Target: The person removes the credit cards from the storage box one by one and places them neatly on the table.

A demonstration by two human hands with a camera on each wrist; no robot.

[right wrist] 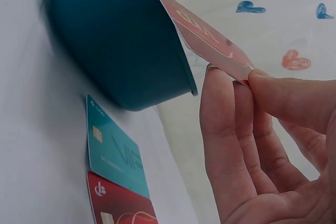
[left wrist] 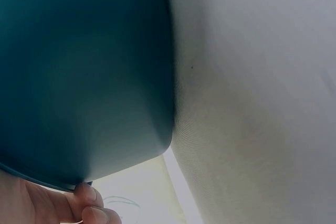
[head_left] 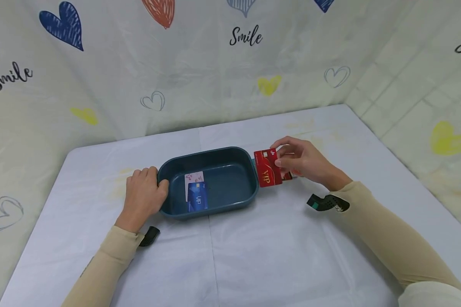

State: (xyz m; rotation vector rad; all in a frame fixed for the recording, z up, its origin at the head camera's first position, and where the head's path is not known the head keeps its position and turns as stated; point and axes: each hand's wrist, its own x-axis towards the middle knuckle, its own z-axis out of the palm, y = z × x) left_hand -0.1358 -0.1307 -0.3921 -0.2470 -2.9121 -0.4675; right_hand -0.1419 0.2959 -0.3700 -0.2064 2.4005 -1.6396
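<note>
Head view: we see the left hand [head_left: 145, 194] gripping the left end of the teal tray [head_left: 230, 183] on the surface [head_left: 269, 256]; the right hand [head_left: 305, 161] pinches the red VIP card [head_left: 266, 168] at the tray's right rim, contact unclear. Inside, a blue VIP card [head_left: 198, 198] overlaps a floral card [head_left: 194, 176].

Left wrist: fingertips [left wrist: 88, 193] at the rim; we'd want that grip firm.

Right wrist: card tilted; we'd clear the rim before letting go. Teal VIP card [right wrist: 116, 142] and another red card [right wrist: 122, 200] lie outside the tray.
</note>
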